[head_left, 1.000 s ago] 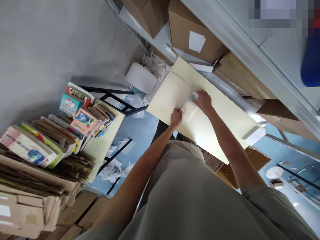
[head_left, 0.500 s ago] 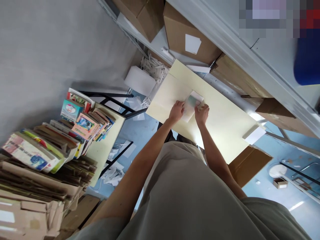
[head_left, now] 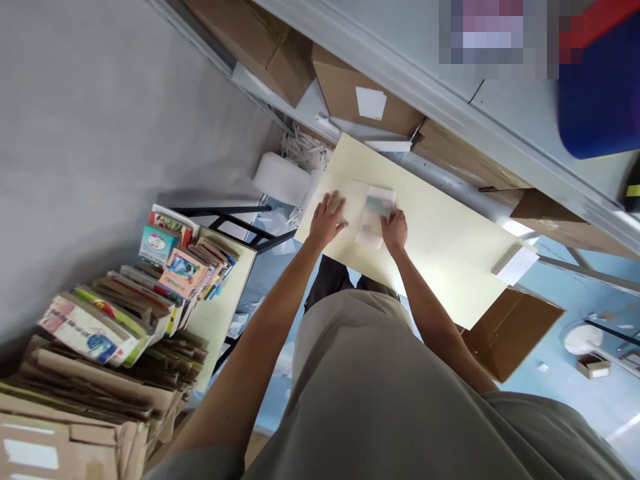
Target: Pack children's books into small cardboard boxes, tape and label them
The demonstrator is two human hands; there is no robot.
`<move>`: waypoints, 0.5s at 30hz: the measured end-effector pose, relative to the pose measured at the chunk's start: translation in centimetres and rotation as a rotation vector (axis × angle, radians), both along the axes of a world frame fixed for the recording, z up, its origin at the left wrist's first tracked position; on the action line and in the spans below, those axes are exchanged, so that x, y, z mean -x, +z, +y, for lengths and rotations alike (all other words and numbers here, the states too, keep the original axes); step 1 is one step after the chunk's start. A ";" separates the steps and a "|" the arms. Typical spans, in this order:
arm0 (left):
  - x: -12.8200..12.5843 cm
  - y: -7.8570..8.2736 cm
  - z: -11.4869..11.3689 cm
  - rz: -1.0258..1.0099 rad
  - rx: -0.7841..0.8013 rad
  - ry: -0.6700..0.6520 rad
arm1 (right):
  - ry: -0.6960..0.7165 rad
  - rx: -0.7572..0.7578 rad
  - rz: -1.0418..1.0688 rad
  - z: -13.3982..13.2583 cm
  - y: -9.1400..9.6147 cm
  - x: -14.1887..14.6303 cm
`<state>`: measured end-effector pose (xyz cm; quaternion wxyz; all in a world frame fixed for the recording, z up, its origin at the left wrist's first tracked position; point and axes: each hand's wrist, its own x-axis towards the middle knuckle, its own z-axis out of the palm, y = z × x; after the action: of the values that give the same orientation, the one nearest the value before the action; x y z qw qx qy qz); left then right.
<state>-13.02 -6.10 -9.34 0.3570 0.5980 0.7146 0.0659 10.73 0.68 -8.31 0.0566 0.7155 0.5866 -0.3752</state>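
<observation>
A flat, pale rectangular packet with a faint green and pink print lies on the cream tabletop. Along its right edge, my right hand has its fingers curled in, with the thumb on the packet's face. To the left, my left hand rests with fingers spread, apart from the packet. Beneath its fingers a thin pale sheet seems to lie, hard to tell from the tabletop.
A white box sits at the table's right end, above an open brown carton. Cardboard boxes line the shelf behind. Flattened printed cartons are stacked at left. White paper strips heap beyond the table's left corner.
My left hand has let go of the packet's left side, moved left and spread its fingers. The packet has turned more upright in view, my right hand still at its right edge.
</observation>
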 end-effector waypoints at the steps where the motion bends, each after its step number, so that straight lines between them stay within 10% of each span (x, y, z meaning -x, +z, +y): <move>1: 0.4 0.1 -0.1 0.007 0.015 -0.014 | 0.016 0.007 -0.036 0.0 0.3 0.2; 8: -0.7 4.0 1.6 -0.032 -0.044 0.026 | 0.093 -0.107 0.033 0.8 6.2 -0.2; 15: -2.4 14.7 7.6 -0.139 -0.504 0.013 | 0.185 -0.625 0.108 5.7 19.1 -2.0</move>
<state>-10.58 1.45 5.32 0.2447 0.6573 0.6533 0.2850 12.73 6.42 10.84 -0.1630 0.6210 0.7380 -0.2076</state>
